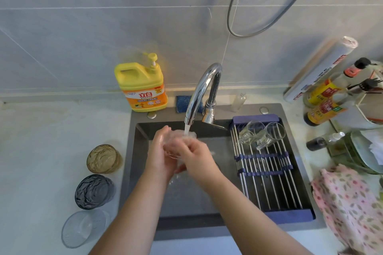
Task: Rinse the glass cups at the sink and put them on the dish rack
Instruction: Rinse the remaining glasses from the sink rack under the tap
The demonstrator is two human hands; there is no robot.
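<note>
Water runs from the chrome faucet [202, 89] onto a clear glass cup [182, 137] held over the dark sink [132, 151]. My left hand [159, 151] grips the cup from the left and my right hand [196, 155] holds it from the right; the hands hide most of it. Two clear glass cups [251, 131] [271, 135] lie on their sides at the far end of the roll-up dish rack [269, 172] across the sink's right half. On the counter to the left stand an amber cup [103, 158], a grey cup [94, 191] and a clear cup [84, 227].
A yellow detergent bottle [142, 85] and a blue sponge [183, 103] sit behind the sink. Sauce bottles [325, 99], a foil roll [321, 70], plates [364, 151] and a pink floral cloth [350, 207] crowd the right counter. A hose [259, 27] hangs on the wall.
</note>
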